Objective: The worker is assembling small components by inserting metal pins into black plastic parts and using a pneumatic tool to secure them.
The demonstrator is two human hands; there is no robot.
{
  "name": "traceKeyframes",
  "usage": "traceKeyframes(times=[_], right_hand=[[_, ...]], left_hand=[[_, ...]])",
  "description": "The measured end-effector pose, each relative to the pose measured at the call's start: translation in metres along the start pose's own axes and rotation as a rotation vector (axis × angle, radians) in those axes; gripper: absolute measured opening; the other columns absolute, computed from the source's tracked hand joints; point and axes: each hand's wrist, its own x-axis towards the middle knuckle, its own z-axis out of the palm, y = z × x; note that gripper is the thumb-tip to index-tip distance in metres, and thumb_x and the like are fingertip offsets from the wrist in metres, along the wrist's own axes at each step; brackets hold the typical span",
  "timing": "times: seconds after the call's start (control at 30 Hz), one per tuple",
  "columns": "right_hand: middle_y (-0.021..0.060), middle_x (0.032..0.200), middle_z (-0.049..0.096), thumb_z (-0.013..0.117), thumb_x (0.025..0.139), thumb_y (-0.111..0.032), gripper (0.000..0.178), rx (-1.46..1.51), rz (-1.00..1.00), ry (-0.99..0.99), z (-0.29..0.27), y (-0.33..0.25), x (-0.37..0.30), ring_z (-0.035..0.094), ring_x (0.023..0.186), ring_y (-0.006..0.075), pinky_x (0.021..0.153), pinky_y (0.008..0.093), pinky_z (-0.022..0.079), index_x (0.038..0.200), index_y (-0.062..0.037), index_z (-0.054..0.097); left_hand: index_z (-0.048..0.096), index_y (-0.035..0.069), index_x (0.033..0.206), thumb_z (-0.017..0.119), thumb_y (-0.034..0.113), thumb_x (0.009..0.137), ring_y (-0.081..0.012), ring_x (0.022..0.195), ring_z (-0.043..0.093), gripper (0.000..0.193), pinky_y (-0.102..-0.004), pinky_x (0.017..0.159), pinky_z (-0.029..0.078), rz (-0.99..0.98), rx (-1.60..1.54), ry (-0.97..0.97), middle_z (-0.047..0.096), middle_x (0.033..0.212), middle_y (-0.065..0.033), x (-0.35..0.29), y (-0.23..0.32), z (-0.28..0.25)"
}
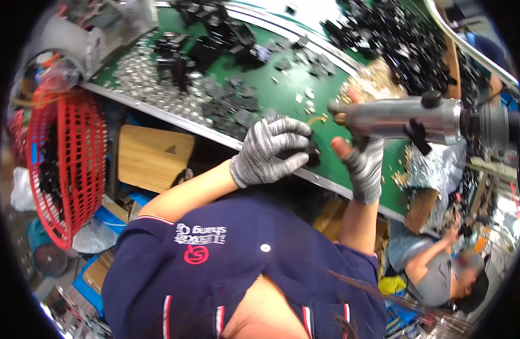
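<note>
Green tabletop [291, 87], heaped black parts [398, 42], red basket [87, 164], gloved hands [268, 150], co-worker [443, 277] nearby

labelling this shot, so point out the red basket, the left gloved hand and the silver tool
red basket [86, 164]: head view, on its slotted side wall
left gloved hand [261, 151]: head view, back of the hand
silver tool [392, 120]: head view, on its cylindrical body
</note>
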Motion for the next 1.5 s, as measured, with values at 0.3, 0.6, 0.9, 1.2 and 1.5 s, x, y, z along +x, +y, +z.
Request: traceKeyframes(times=[0.3,0.6,0.9,1.2,1.5], right_hand=[[0.0034,0.111,0.061,0.081,0.075,-0.006,0.056,-0.716,-0.31,-0.163,-0.016,0.023,0.0,0.06,0.098,0.0155,0.087,0.033,0.052,0.127,-0.006,0.061],[0.0144,0.109,0.064,0.082,0.077,-0.024,0.057,-1.104,-0.149,0.683,-0.229,0.058,0.174,0.064,0.093,0.0298,0.091,0.0395,0.051,0.127,-0.0055,0.062],[0.0125,0.111,0.068,0.074,0.09,-0.019,0.054,0.149,0.157,-0.164,0.018,0.001,0.028,0.063,0.101,0.0181,0.087,0.031,0.051,0.138,-0.0027,0.054],[0.0177,0.119,0.066,0.074,0.084,-0.012,0.052,-0.593,-0.446,-0.077,0.002,0.042,-0.022,0.067,0.105,0.0312,0.089,0.0378,0.053,0.133,-0.0047,0.058],[0.0153,0.121,0.067,0.067,0.085,-0.001,0.035,-0.404,-0.12,-0.041,-0.027,0.026,0.01,0.068,0.102,0.0299,0.087,0.0345,0.055,0.119,-0.0075,0.068]], left_hand=[[0.072,0.012,0.11,0.071,0.008,0.073,-0.0334,0.106,0.064,0.037,-0.0427,0.098,0.052,-0.113,0.897,-0.197,0.059,0.13,-0.0142,0.075,-0.059,-0.112],[0.066,0.01,0.119,0.071,0.006,0.073,-0.027,0.106,0.065,0.046,-0.0382,0.099,0.051,-0.451,0.805,-0.593,0.055,0.137,-0.0121,0.119,-0.083,-0.082],[0.061,0.004,0.127,0.064,0.003,0.081,-0.0302,0.133,0.05,0.046,-0.0416,0.11,0.043,-0.122,-0.195,0.062,0.051,0.145,-0.017,0.047,0.001,-0.021],[0.06,0.007,0.126,0.07,0.011,0.081,-0.0304,0.128,0.055,0.046,-0.0414,0.11,0.042,-0.35,-0.208,-0.004,0.057,0.136,-0.0182,0.017,0.01,0.001],[0.064,0.007,0.105,0.077,0.011,0.072,-0.0308,0.091,0.066,0.036,-0.0447,0.101,0.046,-0.206,0.193,-0.314,0.069,0.088,-0.0089,0.006,-0.013,0.007]])
